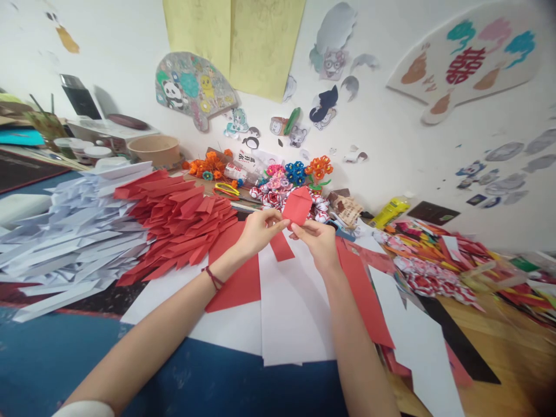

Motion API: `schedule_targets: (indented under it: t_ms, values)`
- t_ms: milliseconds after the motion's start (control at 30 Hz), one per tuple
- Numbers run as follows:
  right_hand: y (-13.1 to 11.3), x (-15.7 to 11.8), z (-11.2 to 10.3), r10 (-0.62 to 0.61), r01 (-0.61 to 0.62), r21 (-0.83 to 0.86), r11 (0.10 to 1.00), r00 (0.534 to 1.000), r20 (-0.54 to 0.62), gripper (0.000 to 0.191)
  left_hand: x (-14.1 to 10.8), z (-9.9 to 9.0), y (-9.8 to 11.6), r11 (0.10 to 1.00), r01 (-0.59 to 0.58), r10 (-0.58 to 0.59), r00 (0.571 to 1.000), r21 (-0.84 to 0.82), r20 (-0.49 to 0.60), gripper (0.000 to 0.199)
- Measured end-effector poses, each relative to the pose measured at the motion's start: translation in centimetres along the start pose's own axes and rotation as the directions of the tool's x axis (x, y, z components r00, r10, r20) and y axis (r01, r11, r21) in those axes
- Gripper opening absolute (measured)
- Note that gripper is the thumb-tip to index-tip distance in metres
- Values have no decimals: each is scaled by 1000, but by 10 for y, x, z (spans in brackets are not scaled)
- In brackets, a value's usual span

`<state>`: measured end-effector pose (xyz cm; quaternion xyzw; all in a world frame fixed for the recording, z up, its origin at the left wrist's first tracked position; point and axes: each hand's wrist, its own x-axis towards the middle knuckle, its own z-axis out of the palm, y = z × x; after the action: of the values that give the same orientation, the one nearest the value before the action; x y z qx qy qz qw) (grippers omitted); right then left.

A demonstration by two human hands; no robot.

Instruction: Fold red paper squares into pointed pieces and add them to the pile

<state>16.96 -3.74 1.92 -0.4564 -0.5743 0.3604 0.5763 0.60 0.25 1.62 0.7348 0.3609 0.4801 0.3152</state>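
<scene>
Both hands hold a small folded piece of red paper (297,207) above the middle of the table. My left hand (263,227) pinches its lower left edge between thumb and fingers. At the lower right edge, my right hand (319,240) grips the same paper, thumb in front. The piece has folded corners at its top. Below the hands lie white paper sheets (295,313) and a red sheet (237,289). A narrow red strip (282,248) rests on the white paper between my wrists.
To the left are heaps of folded white strips (73,231) and folded red strips (182,226). Paper flowers (296,172) stand along the wall behind. On the right lie a yellow bottle (391,212), red sheets (365,295) and a pile of coloured paper pieces (469,255).
</scene>
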Motion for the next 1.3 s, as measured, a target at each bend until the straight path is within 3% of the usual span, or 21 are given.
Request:
schedule_targets:
  t_ms: [400, 867, 1133, 1300]
  values:
    - [-4, 0, -2, 17, -17, -11, 1000, 999, 40, 25, -4, -1, 10, 999, -23, 23, 999, 32, -24, 32]
    - [-5, -2, -3, -9, 8, 9, 1000, 998, 55, 23, -4, -4, 14, 999, -38, 36, 998, 33, 53, 33]
    - [-4, -1, 2, -7, 7, 52, 999, 1000, 10, 17, -2, -3, 8, 993, -25, 27, 1000, -115, 9, 31]
    - [-6, -2, 3, -1, 1, 47, 999, 1000, -2, 16, -2, -1, 6, 992, -2, 0, 1000, -126, -20, 34]
